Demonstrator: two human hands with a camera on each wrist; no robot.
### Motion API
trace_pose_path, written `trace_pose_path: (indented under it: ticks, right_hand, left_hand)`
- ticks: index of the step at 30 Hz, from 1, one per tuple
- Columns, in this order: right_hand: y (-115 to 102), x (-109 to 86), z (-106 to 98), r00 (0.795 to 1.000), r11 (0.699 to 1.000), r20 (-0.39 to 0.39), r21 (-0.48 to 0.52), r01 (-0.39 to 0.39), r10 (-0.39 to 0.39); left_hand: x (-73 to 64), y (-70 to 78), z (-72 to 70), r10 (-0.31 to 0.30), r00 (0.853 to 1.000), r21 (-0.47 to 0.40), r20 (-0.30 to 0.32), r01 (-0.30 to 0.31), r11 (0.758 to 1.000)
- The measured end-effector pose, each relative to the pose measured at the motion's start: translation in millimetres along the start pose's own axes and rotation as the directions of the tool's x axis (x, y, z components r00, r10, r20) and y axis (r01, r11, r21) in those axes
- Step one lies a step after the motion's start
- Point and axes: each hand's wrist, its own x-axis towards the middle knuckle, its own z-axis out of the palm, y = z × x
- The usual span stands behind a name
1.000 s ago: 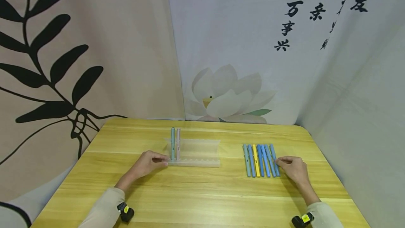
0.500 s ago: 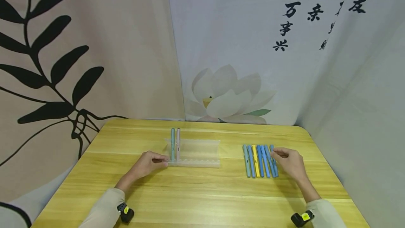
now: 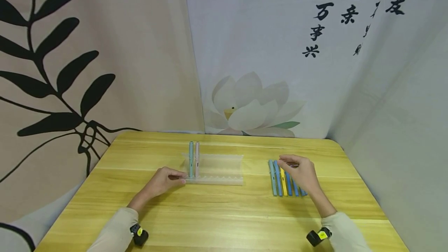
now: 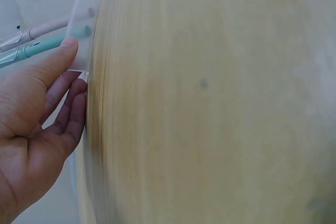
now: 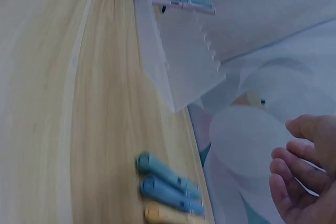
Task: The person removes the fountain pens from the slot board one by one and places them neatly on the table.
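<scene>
A clear plastic pen rack (image 3: pixel 220 166) stands on the table with a teal pen (image 3: pixel 191 158) and a pale pink pen (image 3: pixel 197 156) leaning in its left end. My left hand (image 3: pixel 166 180) pinches the rack's near left corner, thumb on top and fingers beneath, as the left wrist view shows. To the right lies a row of pens: a teal-green pen (image 3: pixel 272 178), a blue pen (image 3: pixel 278 180), a yellow pen (image 3: pixel 284 186) and several more blue ones. My right hand (image 3: pixel 302 172) hovers over the row and partly hides it; its fingers are loosely bent, holding nothing in the right wrist view.
The wooden table (image 3: pixel 224 217) reaches back to a curtain (image 3: pixel 259 49) printed with a flower and writing. Bare tabletop lies between the rack and the pen row. A small black camera (image 3: pixel 318 236) sits on each wrist.
My right hand has moved left along the row, from the rightmost blue pen to the upper ends of the left ones. My left hand and the rack have stayed put.
</scene>
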Motion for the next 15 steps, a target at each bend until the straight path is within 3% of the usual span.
trace_pose_path:
  ticks: [15]
  right_hand:
    - [-38,6.7,64,0.998,0.984,0.039,0.175,0.032,-0.04]
  left_hand:
    - [-0.8,0.0,-1.1,0.01,1.0,-0.01,0.008,-0.01,1.0]
